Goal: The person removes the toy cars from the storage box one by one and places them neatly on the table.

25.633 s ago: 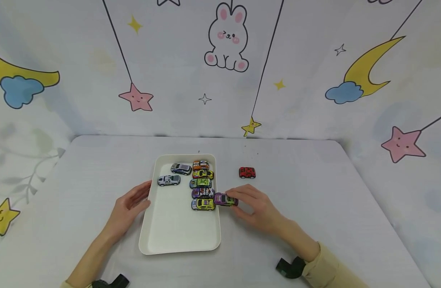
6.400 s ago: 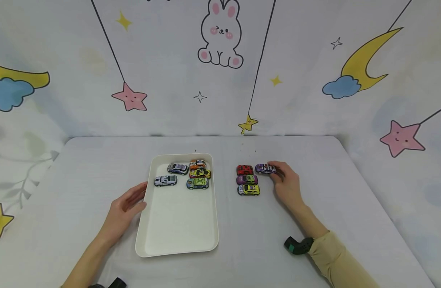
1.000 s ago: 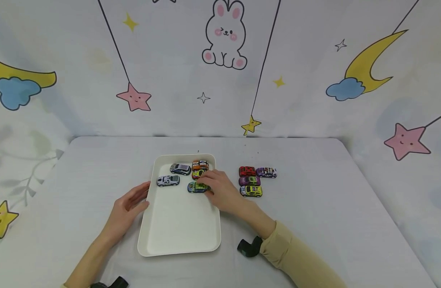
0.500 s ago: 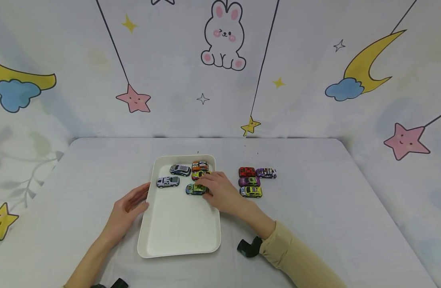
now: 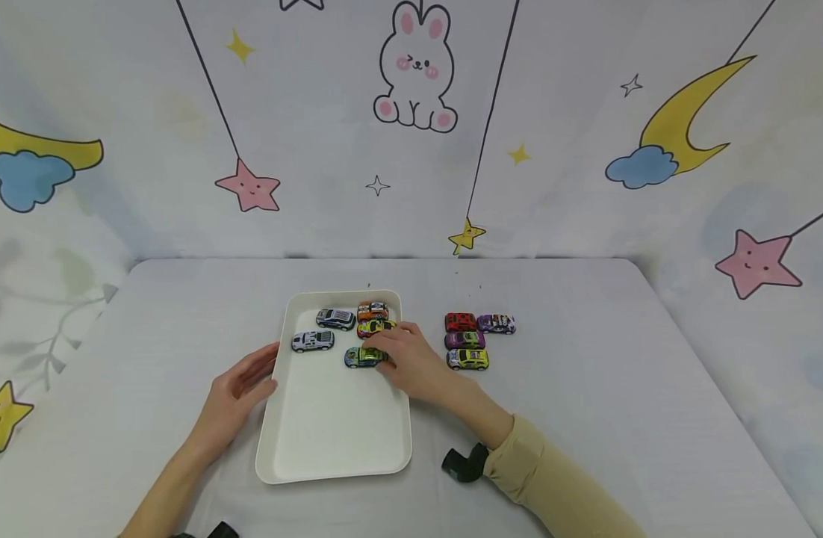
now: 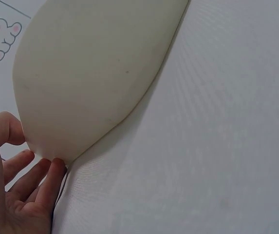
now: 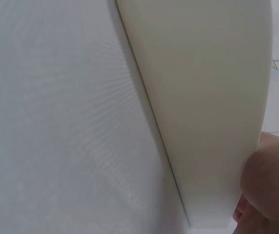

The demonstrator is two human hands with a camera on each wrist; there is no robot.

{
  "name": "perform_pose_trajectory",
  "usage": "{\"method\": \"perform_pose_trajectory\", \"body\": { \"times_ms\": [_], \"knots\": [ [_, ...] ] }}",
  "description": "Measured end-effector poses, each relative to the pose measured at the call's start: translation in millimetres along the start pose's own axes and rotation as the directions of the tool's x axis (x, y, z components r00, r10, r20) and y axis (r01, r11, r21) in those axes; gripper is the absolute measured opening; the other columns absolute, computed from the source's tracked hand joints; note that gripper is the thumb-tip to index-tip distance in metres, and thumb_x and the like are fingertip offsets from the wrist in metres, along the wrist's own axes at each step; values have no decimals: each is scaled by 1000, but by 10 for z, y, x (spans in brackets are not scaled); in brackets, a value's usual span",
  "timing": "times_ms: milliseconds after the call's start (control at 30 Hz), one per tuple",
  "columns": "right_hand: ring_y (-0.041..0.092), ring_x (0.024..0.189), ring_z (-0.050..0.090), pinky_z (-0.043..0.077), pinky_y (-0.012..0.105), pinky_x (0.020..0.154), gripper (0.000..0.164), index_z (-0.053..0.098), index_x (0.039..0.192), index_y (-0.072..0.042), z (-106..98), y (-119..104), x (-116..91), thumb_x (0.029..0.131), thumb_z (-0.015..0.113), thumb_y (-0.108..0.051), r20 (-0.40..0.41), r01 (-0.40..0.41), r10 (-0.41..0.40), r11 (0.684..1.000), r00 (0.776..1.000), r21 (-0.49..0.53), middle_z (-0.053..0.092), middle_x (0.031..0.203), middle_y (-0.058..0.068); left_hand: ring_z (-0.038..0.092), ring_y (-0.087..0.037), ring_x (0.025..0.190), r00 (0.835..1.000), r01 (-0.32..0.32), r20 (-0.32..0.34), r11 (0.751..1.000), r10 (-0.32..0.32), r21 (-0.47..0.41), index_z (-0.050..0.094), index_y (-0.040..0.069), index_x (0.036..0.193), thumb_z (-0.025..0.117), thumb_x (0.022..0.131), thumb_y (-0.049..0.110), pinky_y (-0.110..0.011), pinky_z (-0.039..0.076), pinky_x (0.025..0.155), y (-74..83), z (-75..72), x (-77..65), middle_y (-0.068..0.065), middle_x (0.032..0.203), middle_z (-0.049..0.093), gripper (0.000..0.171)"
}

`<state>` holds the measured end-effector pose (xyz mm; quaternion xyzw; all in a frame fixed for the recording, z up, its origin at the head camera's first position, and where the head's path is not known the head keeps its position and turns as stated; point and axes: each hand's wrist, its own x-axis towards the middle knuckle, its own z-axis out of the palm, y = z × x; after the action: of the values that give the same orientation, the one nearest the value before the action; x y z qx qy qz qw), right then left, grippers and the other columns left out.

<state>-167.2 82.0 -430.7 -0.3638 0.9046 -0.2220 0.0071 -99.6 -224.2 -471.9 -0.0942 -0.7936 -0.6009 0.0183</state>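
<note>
- The person's right hand reaches over the right wall of the white, rectangular, round-cornered tray and pinches a small green toy car with blue markings between thumb and fingers.
- That green car is within the tray's outline, toward the right side, its left end showing beyond the fingertips; whether its wheels touch the tray floor cannot be told.
- The left hand rests at the tray's left wall, thumb and fingers spread apart; the left wrist view shows the fingertips touching the wall's outer side.
- Just beyond the green car, with a narrow gap between, is a yellow toy car with red markings; an orange-and-white toy car stands behind that one.
- On the tray's left half are a dark grey toy car with a striped roof and, nearer the person, a white toy car with dark markings, set apart.
- Right of the tray, on the white-covered table, a red toy car with black spots, a purple-and-green toy car and a yellow-and-white toy car form a close column.
- A purple-and-white toy car stands end to end with the red one, on its right.
</note>
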Motion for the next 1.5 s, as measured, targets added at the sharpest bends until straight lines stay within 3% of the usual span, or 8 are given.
{"method": "perform_pose_trajectory", "body": {
  "times_ms": [267,1233,1500],
  "knots": [
    [20,122,59,32,48,116,31,68,123,-12,-2,-18,-19,93,70,-7,-25,-3,4,998,1000,56,69,125,2,53,4,127,1000,-5,6,1000,5,4,44,1,148,59,100,5,-8,43,101,27,-2,-9,-27,149,46,51],
    [19,120,57,32,48,114,31,67,125,-13,95,58,-32,94,68,-8,-105,70,-59,993,993,98,68,127,2,52,7,126,1000,3,-5,1000,-2,16,45,4,148,59,101,8,-7,42,101,10,-29,-11,-26,148,47,50],
    [20,117,57,41,41,108,33,65,127,-9,83,85,-106,94,69,-9,-178,169,-153,982,972,82,67,126,5,53,6,126,1000,3,0,1000,-3,0,45,3,148,59,100,7,-8,44,100,-7,-4,-15,-26,148,47,50]
  ]
}}
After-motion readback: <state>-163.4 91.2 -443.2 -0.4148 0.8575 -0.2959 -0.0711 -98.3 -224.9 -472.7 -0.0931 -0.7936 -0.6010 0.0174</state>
